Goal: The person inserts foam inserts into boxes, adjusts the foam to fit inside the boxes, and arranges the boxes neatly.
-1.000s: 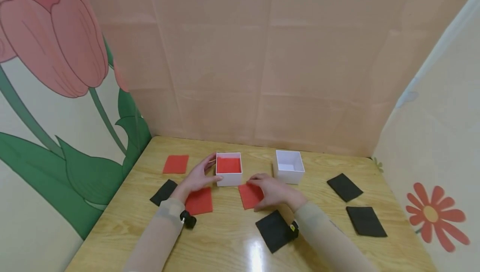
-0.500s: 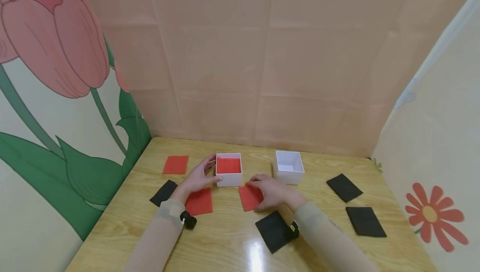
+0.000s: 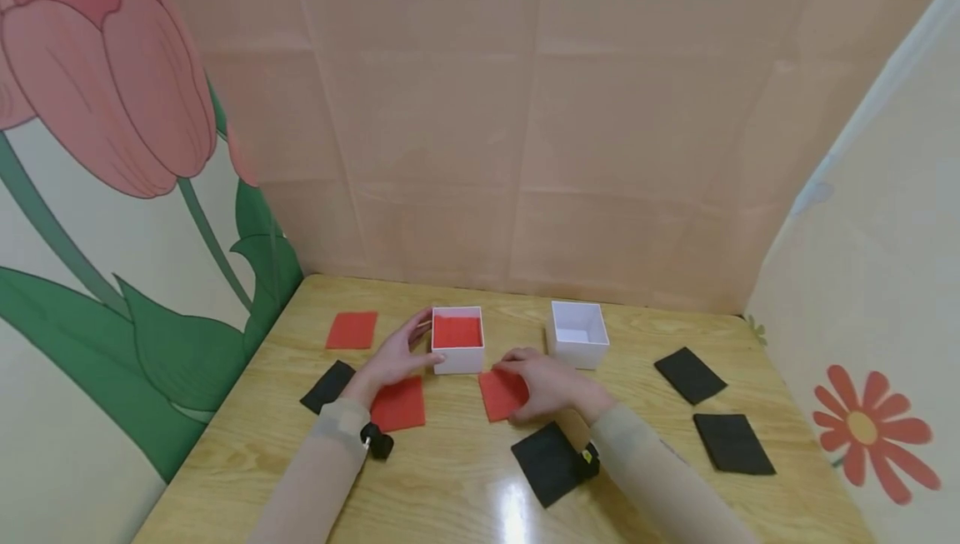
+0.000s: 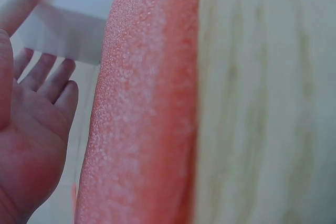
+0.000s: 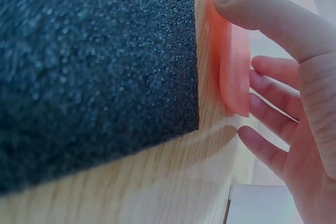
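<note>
On the wooden table, between painted flower walls, stand two white boxes: the left box, holding red foam, and the empty right box, with black foam sheets and red ones scattered around them. The left hand rests with relaxed, straight fingers against the left box's side, its wrist over a red sheet lying flat. The right hand has thumb and fingers curled round the edge of another red foam sheet, just in front of the left box and beside a black sheet.
</note>
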`<action>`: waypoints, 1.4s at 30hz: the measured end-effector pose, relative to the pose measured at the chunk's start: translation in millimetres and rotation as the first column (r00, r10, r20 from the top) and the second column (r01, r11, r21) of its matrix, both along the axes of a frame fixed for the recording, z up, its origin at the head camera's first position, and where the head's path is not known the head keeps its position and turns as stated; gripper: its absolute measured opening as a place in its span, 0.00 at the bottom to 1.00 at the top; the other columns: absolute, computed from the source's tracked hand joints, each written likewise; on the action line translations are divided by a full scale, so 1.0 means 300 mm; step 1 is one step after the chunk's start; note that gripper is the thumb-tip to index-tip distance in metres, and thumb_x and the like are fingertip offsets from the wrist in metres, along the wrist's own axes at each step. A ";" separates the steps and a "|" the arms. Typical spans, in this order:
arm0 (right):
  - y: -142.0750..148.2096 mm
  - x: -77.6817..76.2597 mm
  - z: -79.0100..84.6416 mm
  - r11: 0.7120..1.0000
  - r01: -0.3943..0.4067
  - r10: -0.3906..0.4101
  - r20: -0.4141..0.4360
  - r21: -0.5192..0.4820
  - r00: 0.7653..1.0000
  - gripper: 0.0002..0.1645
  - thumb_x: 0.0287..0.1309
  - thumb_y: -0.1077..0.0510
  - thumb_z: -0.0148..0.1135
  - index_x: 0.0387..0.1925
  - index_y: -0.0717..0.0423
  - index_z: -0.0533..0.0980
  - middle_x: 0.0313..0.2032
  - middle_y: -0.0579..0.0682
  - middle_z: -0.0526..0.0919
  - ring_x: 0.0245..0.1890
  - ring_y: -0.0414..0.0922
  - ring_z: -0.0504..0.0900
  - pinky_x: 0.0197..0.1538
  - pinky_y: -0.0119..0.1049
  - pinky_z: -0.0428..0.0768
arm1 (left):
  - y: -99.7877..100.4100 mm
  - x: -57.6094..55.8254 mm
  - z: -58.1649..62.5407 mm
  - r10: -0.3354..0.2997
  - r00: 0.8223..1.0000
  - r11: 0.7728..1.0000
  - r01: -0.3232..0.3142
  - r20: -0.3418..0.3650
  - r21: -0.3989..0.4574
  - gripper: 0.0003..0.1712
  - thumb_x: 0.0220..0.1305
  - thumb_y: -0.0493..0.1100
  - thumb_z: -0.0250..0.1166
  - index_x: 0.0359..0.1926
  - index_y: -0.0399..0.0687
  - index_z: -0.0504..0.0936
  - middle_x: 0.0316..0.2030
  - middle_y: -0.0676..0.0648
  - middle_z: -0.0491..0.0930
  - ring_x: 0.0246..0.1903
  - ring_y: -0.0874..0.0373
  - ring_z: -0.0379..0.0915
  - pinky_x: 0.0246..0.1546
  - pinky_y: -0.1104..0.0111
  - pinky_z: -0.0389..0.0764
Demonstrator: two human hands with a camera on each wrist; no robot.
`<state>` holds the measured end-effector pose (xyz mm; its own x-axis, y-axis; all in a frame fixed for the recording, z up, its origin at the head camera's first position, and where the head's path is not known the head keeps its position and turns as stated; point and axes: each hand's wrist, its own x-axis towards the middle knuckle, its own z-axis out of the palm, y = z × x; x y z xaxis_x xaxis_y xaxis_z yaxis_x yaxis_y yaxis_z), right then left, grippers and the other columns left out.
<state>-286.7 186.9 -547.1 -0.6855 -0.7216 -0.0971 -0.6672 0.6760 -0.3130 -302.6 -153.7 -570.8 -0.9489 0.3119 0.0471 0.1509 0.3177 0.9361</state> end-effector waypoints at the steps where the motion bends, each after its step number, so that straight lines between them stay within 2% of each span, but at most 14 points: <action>1: 0.001 0.001 0.001 1.000 0.002 -0.002 0.001 -0.005 1.000 0.52 0.49 0.38 0.81 0.75 0.47 0.74 0.69 0.48 0.75 0.62 0.47 0.75 0.58 0.43 0.83 | 0.000 0.000 0.001 -0.001 1.000 1.000 0.001 -0.001 0.000 0.62 0.60 0.56 0.82 0.86 0.60 0.54 0.81 0.51 0.60 0.80 0.47 0.56 0.77 0.52 0.63; 12: 0.011 0.003 0.006 0.998 0.021 -0.018 0.062 -0.052 0.998 0.54 0.51 0.40 0.81 0.77 0.48 0.71 0.71 0.50 0.72 0.64 0.47 0.73 0.61 0.44 0.82 | -0.002 -0.004 0.003 -0.011 1.000 1.000 0.011 -0.001 0.008 0.62 0.61 0.53 0.82 0.86 0.57 0.54 0.81 0.49 0.60 0.80 0.47 0.57 0.77 0.54 0.63; 21: 0.024 0.000 -0.005 0.995 0.053 -0.046 0.079 -0.088 0.996 0.56 0.48 0.40 0.82 0.78 0.46 0.70 0.68 0.46 0.71 0.59 0.43 0.73 0.53 0.38 0.84 | -0.002 -0.011 -0.004 -0.016 1.000 1.000 0.016 -0.003 0.005 0.62 0.61 0.52 0.82 0.86 0.55 0.53 0.81 0.49 0.61 0.80 0.47 0.57 0.77 0.56 0.64; 26: 0.031 -0.001 -0.005 0.991 0.061 -0.052 0.077 -0.122 0.996 0.56 0.48 0.40 0.82 0.78 0.45 0.70 0.67 0.43 0.71 0.58 0.42 0.73 0.52 0.36 0.84 | 0.000 -0.009 -0.004 -0.024 1.000 1.000 0.024 -0.006 0.012 0.62 0.62 0.50 0.82 0.86 0.54 0.53 0.81 0.47 0.60 0.80 0.45 0.56 0.77 0.54 0.63; 36: 0.019 0.015 0.057 0.972 0.094 -0.070 0.118 -0.213 0.991 0.57 0.46 0.40 0.83 0.77 0.46 0.70 0.66 0.41 0.72 0.58 0.44 0.75 0.47 0.35 0.85 | -0.005 -0.007 -0.001 -0.008 1.000 1.000 0.008 0.004 0.003 0.62 0.61 0.51 0.82 0.86 0.56 0.53 0.81 0.48 0.60 0.80 0.47 0.56 0.77 0.55 0.63; 42: 0.013 0.024 0.086 0.967 0.090 -0.065 0.108 -0.240 0.992 0.56 0.48 0.41 0.82 0.78 0.43 0.70 0.69 0.42 0.72 0.58 0.44 0.75 0.50 0.37 0.85 | -0.005 -0.007 -0.006 -0.006 1.000 1.000 0.006 -0.009 -0.010 0.62 0.61 0.52 0.82 0.87 0.57 0.53 0.81 0.50 0.60 0.80 0.47 0.57 0.77 0.55 0.63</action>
